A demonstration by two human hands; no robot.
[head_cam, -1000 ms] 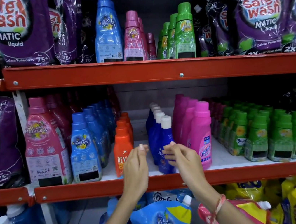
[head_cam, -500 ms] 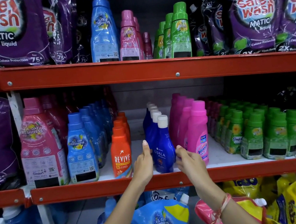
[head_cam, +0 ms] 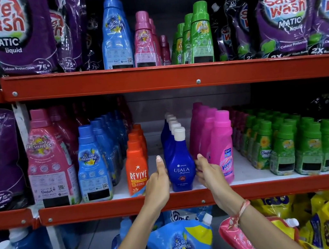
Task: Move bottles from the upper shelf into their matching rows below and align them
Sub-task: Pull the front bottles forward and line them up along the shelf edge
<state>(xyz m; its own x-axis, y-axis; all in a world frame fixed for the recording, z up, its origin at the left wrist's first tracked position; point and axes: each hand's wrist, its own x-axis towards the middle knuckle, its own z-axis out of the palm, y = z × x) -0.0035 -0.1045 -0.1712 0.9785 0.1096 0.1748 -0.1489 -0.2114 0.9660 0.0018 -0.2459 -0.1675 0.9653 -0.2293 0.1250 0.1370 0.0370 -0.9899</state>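
So this looks like the aligning part of the job rather than the carrying part: both hands sit low in the middle of the frame on either side of the front Ujala bottle (head_cam: 181, 170), the dark blue one with the white cap at the head of its row on the middle shelf (head_cam: 108, 208). The left hand (head_cam: 157, 182) is flat and open against the bottle's left side, thumb pointing up, gripping nothing. The right hand (head_cam: 207, 170) is loosely curled in the gap between the Ujala and the front Vanish bottle (head_cam: 221, 147); its fingers (head_cam: 199, 163) touch or nearly touch the blue bottle, and I honestly can't tell if they've closed on anything. My guess is the next move is a small squeeze or nudge to square that bottle with the white caps behind it, then a reach back up. The upper shelf (head_cam: 109, 83) across the top of the frame holds a tall blue Comfort bottle (head_cam: 115, 35), pink Comfort bottles (head_cam: 144, 41) and green Comfort bottles (head_cam: 199, 35), and matching rows sit below: blue at centre left, green at right. Every bottle is capped, so contents can't be seen. The orange Revive bottle (head_cam: 136, 169) stands just left of the left hand.
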